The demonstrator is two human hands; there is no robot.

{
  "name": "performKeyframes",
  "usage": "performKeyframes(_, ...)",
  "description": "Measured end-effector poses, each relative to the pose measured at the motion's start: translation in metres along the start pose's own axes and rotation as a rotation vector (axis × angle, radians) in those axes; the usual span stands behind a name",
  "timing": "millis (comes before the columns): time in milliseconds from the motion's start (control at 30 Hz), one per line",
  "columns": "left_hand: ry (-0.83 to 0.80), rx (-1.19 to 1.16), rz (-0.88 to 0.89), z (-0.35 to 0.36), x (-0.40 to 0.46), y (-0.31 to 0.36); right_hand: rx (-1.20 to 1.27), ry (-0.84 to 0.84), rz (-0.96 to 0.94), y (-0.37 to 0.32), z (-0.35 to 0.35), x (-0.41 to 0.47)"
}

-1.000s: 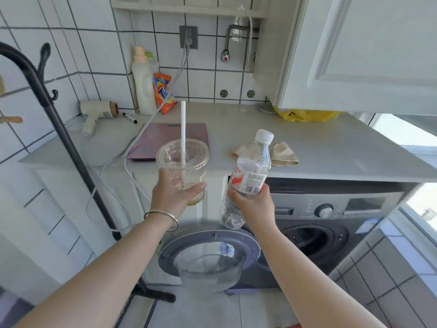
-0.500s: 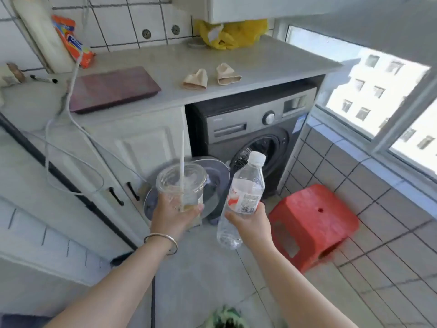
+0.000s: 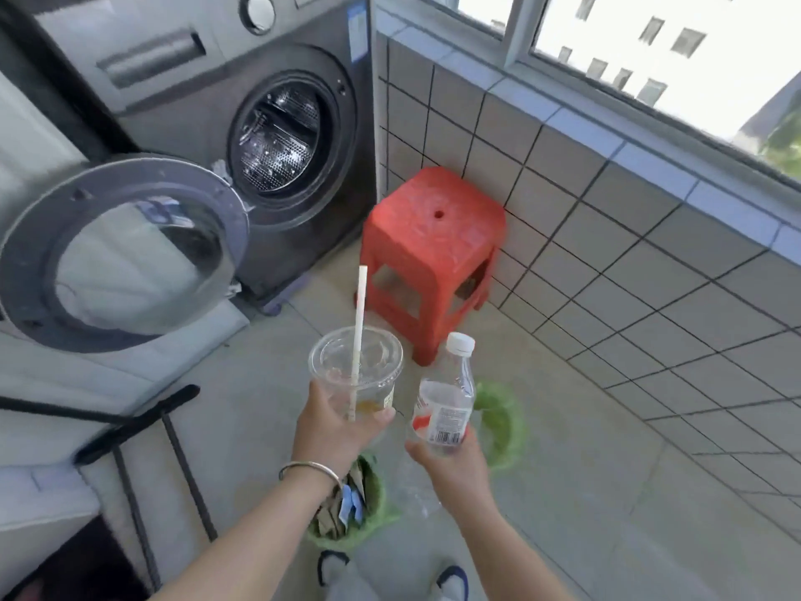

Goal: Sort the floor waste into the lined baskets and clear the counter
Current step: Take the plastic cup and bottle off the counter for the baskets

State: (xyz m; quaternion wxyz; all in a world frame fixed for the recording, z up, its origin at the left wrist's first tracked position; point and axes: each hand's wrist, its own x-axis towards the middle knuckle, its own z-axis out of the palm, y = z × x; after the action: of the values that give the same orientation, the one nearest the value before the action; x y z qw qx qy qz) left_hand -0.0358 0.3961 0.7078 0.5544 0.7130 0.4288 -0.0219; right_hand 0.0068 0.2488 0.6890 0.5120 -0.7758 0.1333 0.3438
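Observation:
My left hand (image 3: 336, 431) grips a clear plastic cup (image 3: 355, 368) with a domed lid, a white straw (image 3: 359, 336) and a little amber liquid at the bottom. My right hand (image 3: 448, 459) holds a clear plastic water bottle (image 3: 446, 399) with a white cap and a red-and-white label, upright. Both hover above two green-lined baskets on the floor. The near basket (image 3: 368, 520), under my left wrist, holds paper and cardboard scraps. The far basket (image 3: 505, 425) sits behind the bottle, its contents hidden.
A red plastic stool (image 3: 433, 240) stands against the tiled wall ahead. The grey washing machine (image 3: 242, 101) has its round door (image 3: 121, 249) swung open to the left. A black rack base (image 3: 143, 431) lies at lower left. My shoes (image 3: 450, 579) show at the bottom.
My view has swung down and right from the counter to the floor. The two green baskets have come into sight beneath my hands, which still hold the cup and bottle.

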Motion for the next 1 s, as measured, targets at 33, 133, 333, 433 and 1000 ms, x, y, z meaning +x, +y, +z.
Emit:
performKeyframes(33,-0.028,0.008,-0.003,0.02,0.002,-0.01,-0.002,0.013,0.02,0.018,-0.012,0.009)
performKeyframes(133,-0.084,0.028,-0.049,0.08,0.008,-0.042,-0.006,0.029,0.1,0.066,-0.047,0.036)
performKeyframes(333,-0.178,0.097,-0.108,0.189,0.058,-0.119,0.051,0.17,0.164,0.154,-0.094,0.117)
performKeyframes(433,-0.158,0.116,-0.086,0.235,0.091,-0.15,0.103,0.277,0.124,0.188,-0.101,0.169)
performKeyframes(1000,-0.268,0.329,-0.012,0.423,0.28,-0.316,0.125,0.516,0.041,0.362,-0.045,0.428)
